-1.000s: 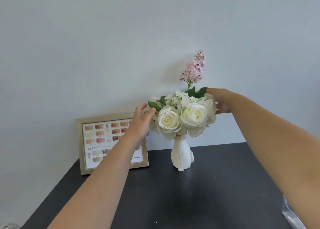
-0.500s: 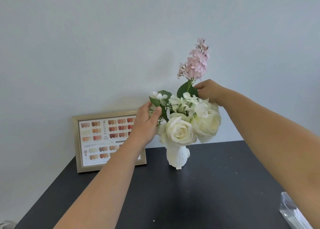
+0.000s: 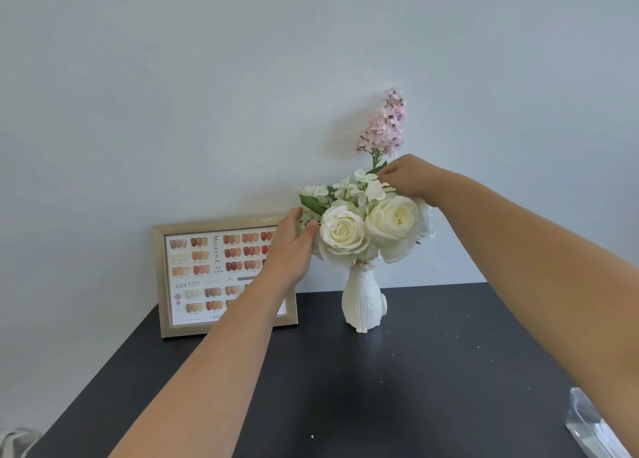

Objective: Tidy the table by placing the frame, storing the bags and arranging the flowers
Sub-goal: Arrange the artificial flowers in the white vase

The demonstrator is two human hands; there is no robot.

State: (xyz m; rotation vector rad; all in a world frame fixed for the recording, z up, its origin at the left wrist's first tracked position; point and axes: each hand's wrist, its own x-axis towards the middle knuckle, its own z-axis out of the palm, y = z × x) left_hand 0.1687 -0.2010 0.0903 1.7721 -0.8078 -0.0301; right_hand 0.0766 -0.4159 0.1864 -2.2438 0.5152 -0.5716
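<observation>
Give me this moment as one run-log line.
step: arranging flowers | left hand: touching bouquet | right hand: pinching pink sprig stem | vase: upright | frame: against wall

The front half of my table lies bare — a hand could sweep across it freely. At the back edge the frame leans on the wall toward the left corner, the vase stands just right of it, a narrow gap between. A clear plastic thing blocks the front right corner.
</observation>
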